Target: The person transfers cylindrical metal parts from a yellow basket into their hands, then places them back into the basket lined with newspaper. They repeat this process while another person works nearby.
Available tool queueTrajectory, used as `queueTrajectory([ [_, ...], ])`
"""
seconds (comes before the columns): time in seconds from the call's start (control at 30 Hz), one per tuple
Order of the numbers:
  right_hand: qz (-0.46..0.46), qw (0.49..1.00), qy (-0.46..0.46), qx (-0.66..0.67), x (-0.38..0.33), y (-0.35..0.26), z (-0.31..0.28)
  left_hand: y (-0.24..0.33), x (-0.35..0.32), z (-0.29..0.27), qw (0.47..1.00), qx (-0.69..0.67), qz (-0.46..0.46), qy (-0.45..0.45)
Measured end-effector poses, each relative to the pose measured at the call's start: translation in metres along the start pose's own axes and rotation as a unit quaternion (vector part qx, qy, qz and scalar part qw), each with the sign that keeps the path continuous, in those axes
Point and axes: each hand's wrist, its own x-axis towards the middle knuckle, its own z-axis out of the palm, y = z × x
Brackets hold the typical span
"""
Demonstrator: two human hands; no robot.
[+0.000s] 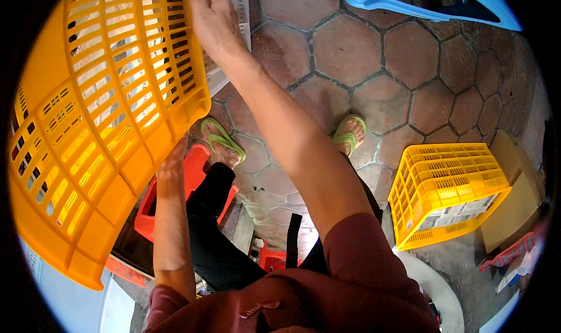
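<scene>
A big orange slatted plastic crate (99,111) is tilted up on my left, filling the left half of the view. My right hand (211,18) reaches across and grips its upper edge at the top. My left hand (170,168) presses against the crate's lower rim from below. Both forearms come up from the lower edge in dark red sleeves. Behind the crate's top a white slatted crate (234,6) shows partly.
My feet in green sandals (222,139) (349,135) stand on a floor of reddish hexagonal tiles (350,47). A red plastic stool (193,175) lies under my left leg. A smaller yellow crate (447,193) sits at right, a blue plastic piece (432,0) at top.
</scene>
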Motion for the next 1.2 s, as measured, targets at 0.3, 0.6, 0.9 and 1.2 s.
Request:
queueTrajectory([
  [0.3, 0.049, 0.998, -0.001, 0.032, 0.037, 0.049, 0.024, -0.009, 0.006, -0.003, 0.279, 0.94, 0.195, 0.026],
  [0.6, 0.098, 0.992, 0.045, 0.07, -0.069, 0.011, 0.004, -0.006, -0.038, -0.013, 0.259, 0.953, 0.138, 0.069],
  [0.9, 0.107, 0.991, 0.05, 0.056, -0.154, -0.031, -0.052, -0.033, -0.099, -0.058, 0.444, 0.881, 0.105, 0.126],
  [1.2, 0.175, 0.972, 0.135, 0.077, -0.366, -0.053, -0.113, -0.135, -0.267, -0.16, 0.691, 0.67, -0.092, 0.255],
])
